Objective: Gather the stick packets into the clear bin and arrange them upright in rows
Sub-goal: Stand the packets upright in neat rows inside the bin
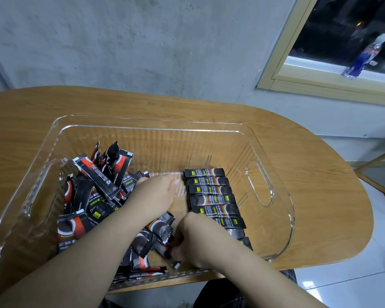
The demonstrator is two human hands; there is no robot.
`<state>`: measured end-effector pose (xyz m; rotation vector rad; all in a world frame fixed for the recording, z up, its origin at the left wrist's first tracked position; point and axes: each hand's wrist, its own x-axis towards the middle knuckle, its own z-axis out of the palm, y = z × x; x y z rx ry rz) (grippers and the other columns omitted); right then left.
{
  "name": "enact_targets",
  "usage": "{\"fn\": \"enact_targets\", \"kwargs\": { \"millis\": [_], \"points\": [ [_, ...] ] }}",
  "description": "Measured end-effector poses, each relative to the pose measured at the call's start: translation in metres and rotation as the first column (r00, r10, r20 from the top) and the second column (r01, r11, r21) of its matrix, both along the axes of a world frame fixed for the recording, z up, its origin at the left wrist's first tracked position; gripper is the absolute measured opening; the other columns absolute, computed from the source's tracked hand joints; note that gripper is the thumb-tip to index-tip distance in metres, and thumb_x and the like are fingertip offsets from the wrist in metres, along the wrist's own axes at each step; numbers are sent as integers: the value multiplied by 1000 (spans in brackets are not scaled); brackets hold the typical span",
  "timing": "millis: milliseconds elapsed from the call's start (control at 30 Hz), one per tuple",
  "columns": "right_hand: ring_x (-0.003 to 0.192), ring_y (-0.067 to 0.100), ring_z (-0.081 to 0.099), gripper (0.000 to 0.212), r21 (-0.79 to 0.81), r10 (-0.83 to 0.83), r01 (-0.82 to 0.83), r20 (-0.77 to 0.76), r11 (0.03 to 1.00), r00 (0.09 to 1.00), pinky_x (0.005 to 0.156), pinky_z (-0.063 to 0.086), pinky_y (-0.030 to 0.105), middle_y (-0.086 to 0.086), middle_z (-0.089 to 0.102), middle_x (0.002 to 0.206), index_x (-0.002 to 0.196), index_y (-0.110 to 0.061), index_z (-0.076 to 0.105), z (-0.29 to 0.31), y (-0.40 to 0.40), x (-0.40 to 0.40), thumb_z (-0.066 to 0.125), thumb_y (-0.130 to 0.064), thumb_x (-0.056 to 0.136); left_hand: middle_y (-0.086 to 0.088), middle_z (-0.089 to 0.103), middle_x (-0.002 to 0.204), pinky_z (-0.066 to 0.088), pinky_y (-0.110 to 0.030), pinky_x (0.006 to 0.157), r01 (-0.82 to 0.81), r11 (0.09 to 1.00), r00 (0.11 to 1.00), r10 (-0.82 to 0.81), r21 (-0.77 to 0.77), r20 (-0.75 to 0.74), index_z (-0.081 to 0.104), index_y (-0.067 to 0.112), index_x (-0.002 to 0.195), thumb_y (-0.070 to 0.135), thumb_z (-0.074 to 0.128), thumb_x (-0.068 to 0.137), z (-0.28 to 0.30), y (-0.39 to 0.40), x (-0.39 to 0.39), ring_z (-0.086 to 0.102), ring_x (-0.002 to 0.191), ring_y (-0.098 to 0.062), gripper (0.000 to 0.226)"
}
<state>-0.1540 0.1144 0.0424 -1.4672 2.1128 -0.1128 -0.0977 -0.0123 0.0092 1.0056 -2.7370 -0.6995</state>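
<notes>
The clear bin [269, 156] stands on a wooden table [320, 196]. A loose pile of black-and-red stick packets [91, 192] fills its left half and front. Along the right side, several packets lie side by side in a neat row [209, 190]. My left hand [156, 194] reaches into the bin's middle and rests against the pile with its thumb straight; its fingertips are hidden among the packets. My right hand [193, 238] is near the bin's front, below the row, and its curled fingers pinch one stick packet [165, 250] from the pile.
A concrete wall runs behind the table. At the upper right a window sill holds a blue bottle [362, 58]. The table's rounded right end [362, 218] borders a tiled floor, and a wooden frame [378, 158] stands there. The bin has handle cut-outs [259, 183].
</notes>
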Motion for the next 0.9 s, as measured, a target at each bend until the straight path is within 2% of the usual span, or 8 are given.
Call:
{"fn": "enact_targets", "kwargs": {
  "millis": [100, 267, 367, 467, 633, 767, 833, 900],
  "points": [
    [67, 24, 56, 11, -3, -26, 26, -77, 1000, 997, 49, 38, 21, 4, 58, 67, 74, -15, 65, 19, 10, -16, 65, -25, 77, 2, 65, 81, 38, -35, 95, -3, 999, 999, 4, 35, -36, 60, 14, 86, 33, 28, 103, 2, 1, 1, 60, 88, -19, 41],
    [73, 23, 58, 10, -150, -56, 21, -233, 988, 971, 58, 44, 30, 2, 63, 77, 80, -18, 59, 38, 21, -39, 57, -27, 84, 5, 55, 49, 38, -32, 83, -30, 990, 997, 39, 136, -69, 67, 7, 70, 50, 24, 99, 10, 4, 1, 61, 63, -14, 67],
    [77, 26, 57, 10, -237, -80, 0, -328, 971, 941, 62, 42, 33, 3, 59, 81, 80, -18, 48, 35, 17, -47, 51, -22, 89, 3, 60, 47, 40, -32, 81, -60, 974, 995, 76, 220, -67, 64, 12, 56, 55, 24, 98, 13, 6, 2, 57, 53, -10, 72],
    [83, 28, 57, 10, -265, -60, -40, -357, 963, 932, 68, 45, 36, 6, 62, 90, 88, -14, 51, 27, 12, -50, 47, -23, 93, -3, 53, 53, 43, -34, 69, -88, 954, 984, 127, 285, -123, 49, 12, 52, 47, 30, 99, 13, 4, 2, 51, 55, -22, 61],
    [87, 14, 58, 15, -314, -105, 86, -46, 945, 993, 72, 46, 28, -7, 62, 93, 96, -24, 49, 18, 6, -55, 61, -30, 89, -10, 44, 63, 34, -33, 63, -143, 922, 966, 209, 361, -152, 36, 12, 60, 27, 25, 98, 11, 2, 0, 51, 69, -27, 41],
    [77, 1, 52, 32, -339, -113, 171, 184, 925, 976, 65, 36, 10, -17, 51, 90, 119, -23, 53, 14, -3, -50, 59, -36, 91, -22, 61, 80, 31, -35, 66, -171, 901, 962, 241, 399, -131, 43, 10, 65, 21, 25, 95, 13, 2, 0, 46, 72, -26, 37],
    [73, -3, 51, 34, -350, -102, 171, 207, 921, 973, 62, 36, 7, -18, 52, 86, 123, -20, 55, 16, -3, -48, 55, -36, 93, -20, 61, 81, 31, -35, 71, -150, 907, 967, 216, 393, -132, 44, 10, 67, 21, 23, 96, 14, 3, 2, 47, 75, -26, 38],
    [83, 5, 55, 31, -357, -69, 121, 156, 926, 985, 67, 38, 10, -12, 56, 92, 121, -17, 58, 19, -1, -50, 50, -34, 96, -13, 59, 81, 32, -36, 79, -117, 918, 977, 176, 379, -125, 47, 11, 71, 26, 20, 99, 15, 5, 2, 49, 88, -26, 42]
  ]
}}
